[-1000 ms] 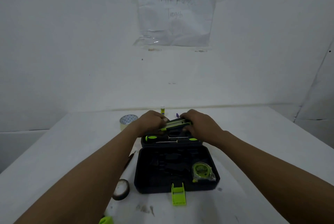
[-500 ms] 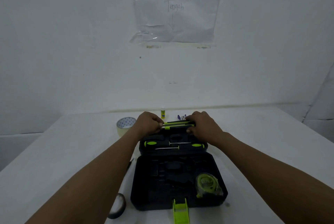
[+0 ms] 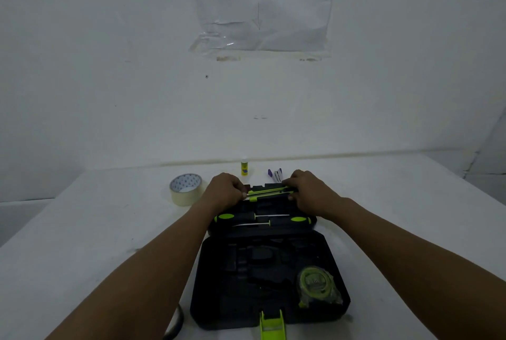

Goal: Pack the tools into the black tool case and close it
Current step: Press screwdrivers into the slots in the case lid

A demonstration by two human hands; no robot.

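The black tool case (image 3: 208,285) lies open on the white table, its green latch (image 3: 271,326) at the near edge. A green tape measure (image 3: 315,285) sits in the near half's right corner. Two black screwdrivers with green ends (image 3: 260,219) lie across the far half. At that half's far edge, my left hand (image 3: 224,191) and my right hand (image 3: 309,189) both grip a long green-and-black tool (image 3: 269,192), one hand on each end, pressing it against the case.
A roll of clear tape (image 3: 186,189) stands left of the case. A small yellow glue bottle (image 3: 244,167) and a purple-and-white item (image 3: 275,174) sit behind it. A dark tape roll (image 3: 175,323) peeks out under my left forearm. A wall is close behind the table.
The camera has tilted down and closer, so the case sits lower in view. Both hands stay on the green-and-black tool, which has moved slightly toward the far edge of the case.
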